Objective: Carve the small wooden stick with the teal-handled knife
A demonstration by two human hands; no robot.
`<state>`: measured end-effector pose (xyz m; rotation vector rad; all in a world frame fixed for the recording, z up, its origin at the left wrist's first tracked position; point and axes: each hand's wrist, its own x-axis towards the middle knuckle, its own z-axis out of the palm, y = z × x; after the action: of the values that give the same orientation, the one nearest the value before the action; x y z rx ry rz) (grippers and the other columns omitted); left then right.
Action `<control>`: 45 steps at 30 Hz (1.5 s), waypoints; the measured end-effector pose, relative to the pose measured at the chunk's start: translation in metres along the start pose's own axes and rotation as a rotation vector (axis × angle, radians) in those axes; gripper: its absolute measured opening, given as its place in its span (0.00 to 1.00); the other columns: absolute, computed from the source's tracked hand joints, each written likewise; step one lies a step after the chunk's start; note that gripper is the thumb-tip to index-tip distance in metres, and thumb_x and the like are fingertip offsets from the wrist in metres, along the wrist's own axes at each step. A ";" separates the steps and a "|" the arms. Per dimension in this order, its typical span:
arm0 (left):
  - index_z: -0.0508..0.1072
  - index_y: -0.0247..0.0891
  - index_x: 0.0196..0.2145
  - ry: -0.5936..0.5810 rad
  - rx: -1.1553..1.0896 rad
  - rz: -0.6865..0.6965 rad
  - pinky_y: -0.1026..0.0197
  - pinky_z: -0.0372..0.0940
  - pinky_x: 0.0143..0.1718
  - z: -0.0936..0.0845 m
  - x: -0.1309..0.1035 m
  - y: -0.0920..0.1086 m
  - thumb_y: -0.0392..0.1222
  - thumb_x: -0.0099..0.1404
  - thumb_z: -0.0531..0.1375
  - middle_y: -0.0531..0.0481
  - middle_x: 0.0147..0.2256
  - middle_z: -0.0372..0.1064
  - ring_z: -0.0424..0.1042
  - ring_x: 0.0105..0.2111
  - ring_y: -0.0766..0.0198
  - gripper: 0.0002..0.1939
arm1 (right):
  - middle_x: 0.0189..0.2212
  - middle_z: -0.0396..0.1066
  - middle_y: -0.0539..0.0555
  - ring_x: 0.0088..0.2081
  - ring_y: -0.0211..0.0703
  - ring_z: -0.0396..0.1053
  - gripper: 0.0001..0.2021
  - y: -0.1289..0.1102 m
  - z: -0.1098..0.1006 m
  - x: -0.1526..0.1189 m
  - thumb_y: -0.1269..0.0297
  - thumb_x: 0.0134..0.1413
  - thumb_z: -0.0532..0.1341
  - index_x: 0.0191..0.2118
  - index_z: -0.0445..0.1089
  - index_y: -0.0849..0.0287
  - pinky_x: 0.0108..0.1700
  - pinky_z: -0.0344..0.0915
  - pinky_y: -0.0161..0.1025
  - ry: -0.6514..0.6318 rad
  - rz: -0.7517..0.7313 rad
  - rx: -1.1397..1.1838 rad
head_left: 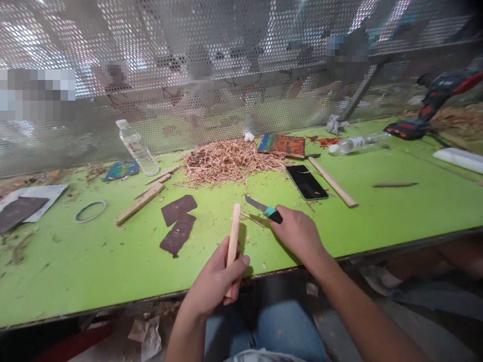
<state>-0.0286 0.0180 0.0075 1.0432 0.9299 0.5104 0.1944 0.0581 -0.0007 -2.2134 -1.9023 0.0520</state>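
My left hand (222,274) is closed around a pale wooden stick (234,231), which points up and away over the table's front edge. In my right hand (298,231) is a utility knife (266,208) with a black and teal handle, its blade extended toward the upper left. The blade and the stick are apart. Thin wood slivers (252,219) lie on the green table (124,274) between the two. Left of the stick rest torn pieces of dark sandpaper (179,223).
Wood shavings (222,161) are heaped at the back. A phone (306,182), wooden rod (334,182), plastic bottles (138,148), wood piece (139,203), white ring (90,211) and cordless drill (430,103) surround the work area. Perforated metal mesh (226,110) stands behind.
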 end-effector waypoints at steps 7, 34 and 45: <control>0.59 0.43 0.43 0.126 0.029 0.048 0.71 0.55 0.10 0.007 0.002 0.001 0.57 0.65 0.66 0.65 0.23 0.56 0.56 0.12 0.75 0.22 | 0.24 0.75 0.51 0.26 0.45 0.70 0.11 -0.007 -0.003 -0.034 0.55 0.60 0.66 0.30 0.69 0.53 0.28 0.43 0.38 -0.053 -0.107 0.055; 0.58 0.36 0.61 -0.021 0.080 0.035 0.67 0.60 0.21 0.001 -0.002 0.008 0.52 0.69 0.63 0.61 0.21 0.64 0.63 0.19 0.69 0.30 | 0.24 0.74 0.50 0.26 0.43 0.69 0.08 -0.001 0.000 -0.042 0.65 0.54 0.64 0.27 0.66 0.55 0.29 0.44 0.37 -0.004 -0.174 0.132; 0.55 0.36 0.64 0.013 -0.019 0.087 0.70 0.55 0.19 0.000 -0.003 0.000 0.52 0.69 0.63 0.61 0.19 0.63 0.60 0.17 0.71 0.34 | 0.24 0.75 0.51 0.26 0.43 0.69 0.07 -0.002 -0.002 -0.042 0.67 0.54 0.64 0.27 0.67 0.56 0.29 0.42 0.38 -0.045 -0.211 0.142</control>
<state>-0.0304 0.0156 0.0084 1.0675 0.8917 0.5981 0.1863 0.0168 -0.0028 -1.9259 -2.0757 0.1974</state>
